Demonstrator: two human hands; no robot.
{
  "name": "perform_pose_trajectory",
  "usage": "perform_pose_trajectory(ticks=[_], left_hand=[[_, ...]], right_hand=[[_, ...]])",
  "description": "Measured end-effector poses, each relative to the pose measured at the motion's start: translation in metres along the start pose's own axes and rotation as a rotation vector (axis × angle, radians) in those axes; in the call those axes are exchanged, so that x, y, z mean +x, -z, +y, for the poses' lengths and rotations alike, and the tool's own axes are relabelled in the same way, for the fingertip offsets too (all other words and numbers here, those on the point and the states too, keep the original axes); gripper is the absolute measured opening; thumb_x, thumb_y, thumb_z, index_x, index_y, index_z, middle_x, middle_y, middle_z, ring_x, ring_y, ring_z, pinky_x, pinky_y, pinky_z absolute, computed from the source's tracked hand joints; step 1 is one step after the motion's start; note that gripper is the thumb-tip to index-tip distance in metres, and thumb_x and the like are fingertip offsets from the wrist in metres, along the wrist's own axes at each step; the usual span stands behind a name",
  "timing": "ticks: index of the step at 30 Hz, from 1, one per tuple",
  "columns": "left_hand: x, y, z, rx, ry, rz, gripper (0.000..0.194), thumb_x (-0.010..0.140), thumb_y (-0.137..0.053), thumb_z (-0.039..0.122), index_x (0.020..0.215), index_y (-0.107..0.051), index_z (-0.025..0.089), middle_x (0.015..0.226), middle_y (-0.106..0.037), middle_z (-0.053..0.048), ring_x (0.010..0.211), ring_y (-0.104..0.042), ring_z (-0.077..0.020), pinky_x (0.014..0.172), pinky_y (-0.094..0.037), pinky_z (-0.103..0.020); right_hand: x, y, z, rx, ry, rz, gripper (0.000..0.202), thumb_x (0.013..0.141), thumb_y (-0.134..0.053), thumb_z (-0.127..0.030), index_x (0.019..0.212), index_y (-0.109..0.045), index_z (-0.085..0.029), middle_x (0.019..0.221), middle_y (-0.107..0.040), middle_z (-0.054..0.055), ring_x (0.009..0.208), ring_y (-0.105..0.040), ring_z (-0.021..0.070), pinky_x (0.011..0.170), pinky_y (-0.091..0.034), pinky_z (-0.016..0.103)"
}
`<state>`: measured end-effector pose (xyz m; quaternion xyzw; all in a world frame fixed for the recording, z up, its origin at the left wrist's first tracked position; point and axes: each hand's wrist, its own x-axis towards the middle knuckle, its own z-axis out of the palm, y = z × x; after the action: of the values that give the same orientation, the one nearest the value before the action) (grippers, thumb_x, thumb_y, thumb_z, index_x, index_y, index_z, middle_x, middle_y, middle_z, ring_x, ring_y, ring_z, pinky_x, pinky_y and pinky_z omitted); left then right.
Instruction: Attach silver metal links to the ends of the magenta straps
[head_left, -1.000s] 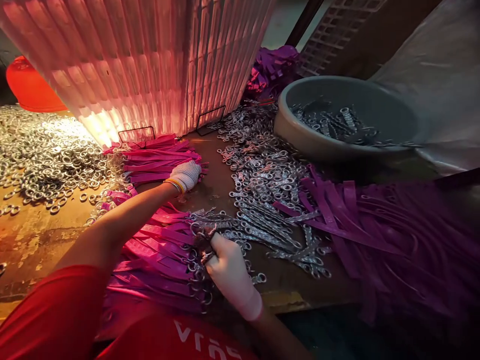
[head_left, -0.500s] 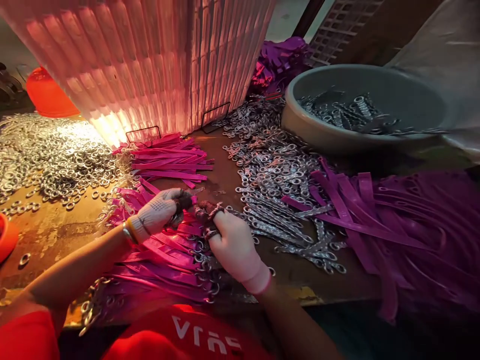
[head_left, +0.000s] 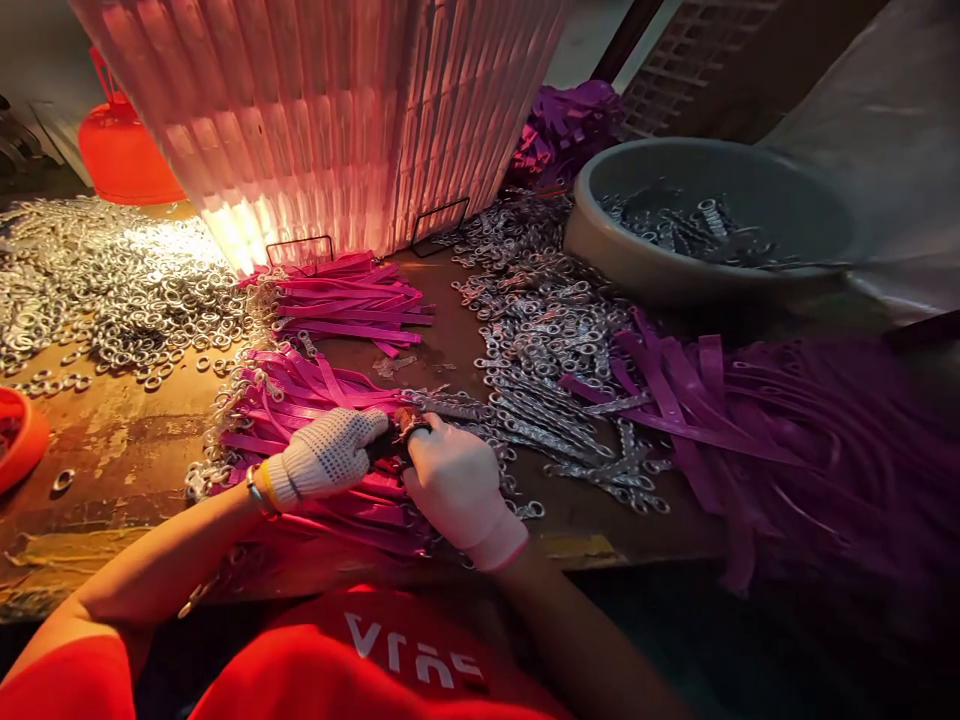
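Note:
My left hand (head_left: 334, 447), in a white dotted knit glove with dark fingertips, is closed above a row of pink straps (head_left: 300, 402). My right hand (head_left: 457, 475), in a plain white glove with dark-covered fingers, is closed and meets the left fingertips. Whatever small piece they pinch is hidden by the fingers. Silver rings edge the straps at their left ends. Just behind my right fingers lies a silver braided strip (head_left: 450, 403); I cannot tell whether they touch it. To the right spreads a pile of silver ring-ended strips (head_left: 532, 400).
Loose silver rings (head_left: 142, 310) are heaped at the left, near an orange bowl (head_left: 26, 440). A ribbed translucent panel (head_left: 322, 130) stands behind, by a red lamp shade (head_left: 127, 150). A grey basin (head_left: 600, 235) holds metal pieces. Purple straps (head_left: 787, 430) hang over the right edge.
Both hands have come closer together and slightly lower, fingertips now meeting. The view has shifted a little. A silver-ended piece now shows on top of the pink straps behind my left hand.

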<state>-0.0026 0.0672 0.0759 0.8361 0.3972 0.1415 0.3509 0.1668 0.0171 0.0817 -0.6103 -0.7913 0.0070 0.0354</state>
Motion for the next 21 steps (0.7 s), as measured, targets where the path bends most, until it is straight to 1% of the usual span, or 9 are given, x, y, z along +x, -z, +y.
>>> perform_pose_trajectory(ticks=[2, 3, 6, 8, 10, 13, 15, 18, 21], left_hand=[[-0.003, -0.002, -0.004, -0.065, 0.0, -0.076, 0.012, 0.085, -0.051, 0.015, 0.084, -0.063, 0.016, 0.078, -0.066, -0.003, 0.065, -0.053, -0.0125, 0.062, -0.039, -0.022], [-0.004, -0.002, -0.005, -0.122, 0.016, -0.073, 0.013, 0.086, -0.051, 0.017, 0.083, -0.063, 0.016, 0.077, -0.065, -0.003, 0.066, -0.053, -0.0124, 0.062, -0.039, -0.021], [-0.008, -0.004, -0.002, -0.306, 0.12, 0.03, 0.022, 0.091, -0.05, 0.028, 0.077, -0.061, 0.015, 0.069, -0.059, -0.001, 0.06, -0.048, -0.0108, 0.057, -0.036, -0.02], [-0.012, -0.005, 0.0, -0.366, 0.166, 0.076, 0.029, 0.092, -0.05, 0.035, 0.074, -0.06, 0.015, 0.063, -0.054, 0.001, 0.056, -0.043, -0.0097, 0.053, -0.033, -0.02], [-0.015, -0.007, 0.001, -0.355, 0.153, 0.088, 0.032, 0.091, -0.053, 0.038, 0.073, -0.062, 0.014, 0.062, -0.054, 0.001, 0.057, -0.043, -0.0095, 0.055, -0.034, -0.02], [-0.021, -0.01, -0.003, -0.315, 0.122, 0.089, 0.03, 0.092, -0.052, 0.035, 0.075, -0.065, 0.013, 0.067, -0.059, -0.001, 0.063, -0.047, -0.0104, 0.059, -0.036, -0.02], [-0.025, -0.012, -0.005, -0.319, 0.109, 0.033, 0.028, 0.092, -0.05, 0.031, 0.077, -0.066, 0.013, 0.071, -0.062, -0.002, 0.065, -0.049, -0.0109, 0.061, -0.037, -0.02], [-0.025, -0.012, -0.004, -0.3, 0.08, -0.084, 0.023, 0.09, -0.052, 0.027, 0.075, -0.064, 0.014, 0.068, -0.061, -0.001, 0.064, -0.048, -0.0106, 0.059, -0.037, -0.019], [-0.021, 0.0, -0.001, -0.244, 0.033, -0.161, 0.017, 0.086, -0.056, 0.022, 0.073, -0.064, 0.014, 0.068, -0.063, 0.0, 0.063, -0.05, -0.0102, 0.059, -0.038, -0.018]], right_hand=[[-0.002, 0.001, -0.002, -0.011, 0.011, -0.01, 0.018, 0.083, -0.048, -0.011, 0.084, -0.066, -0.015, 0.093, -0.069, 0.015, 0.076, -0.062, 0.0223, 0.06, -0.03, 0.033], [-0.003, 0.003, -0.002, -0.009, 0.002, -0.03, 0.019, 0.082, -0.048, -0.009, 0.087, -0.066, -0.015, 0.095, -0.069, 0.015, 0.077, -0.062, 0.0222, 0.061, -0.031, 0.032], [-0.002, 0.016, -0.003, 0.042, -0.029, -0.128, 0.022, 0.08, -0.049, -0.006, 0.094, -0.064, -0.015, 0.094, -0.07, 0.014, 0.079, -0.064, 0.0218, 0.064, -0.036, 0.03], [-0.001, 0.022, -0.003, 0.084, -0.046, -0.198, 0.023, 0.078, -0.051, -0.006, 0.096, -0.063, -0.015, 0.088, -0.071, 0.011, 0.078, -0.065, 0.0213, 0.064, -0.036, 0.029], [-0.001, 0.023, -0.004, 0.107, -0.077, -0.244, 0.023, 0.078, -0.05, -0.006, 0.095, -0.062, -0.015, 0.082, -0.071, 0.01, 0.074, -0.066, 0.0208, 0.06, -0.035, 0.029], [-0.005, 0.014, -0.01, 0.104, -0.058, -0.238, 0.02, 0.079, -0.05, -0.007, 0.093, -0.062, -0.015, 0.079, -0.072, 0.01, 0.071, -0.067, 0.0208, 0.057, -0.033, 0.029], [-0.01, 0.006, -0.015, 0.075, 0.01, -0.219, 0.017, 0.081, -0.049, -0.009, 0.092, -0.062, -0.013, 0.079, -0.072, 0.012, 0.072, -0.068, 0.0217, 0.056, -0.032, 0.029], [-0.017, 0.0, -0.021, 0.028, 0.087, -0.213, 0.015, 0.084, -0.048, -0.011, 0.09, -0.062, -0.011, 0.075, -0.071, 0.013, 0.07, -0.069, 0.0228, 0.053, -0.031, 0.029], [-0.017, 0.0, -0.018, 0.032, 0.155, -0.211, 0.014, 0.085, -0.048, -0.015, 0.09, -0.061, -0.011, 0.074, -0.071, 0.013, 0.068, -0.069, 0.0228, 0.051, -0.03, 0.029]])
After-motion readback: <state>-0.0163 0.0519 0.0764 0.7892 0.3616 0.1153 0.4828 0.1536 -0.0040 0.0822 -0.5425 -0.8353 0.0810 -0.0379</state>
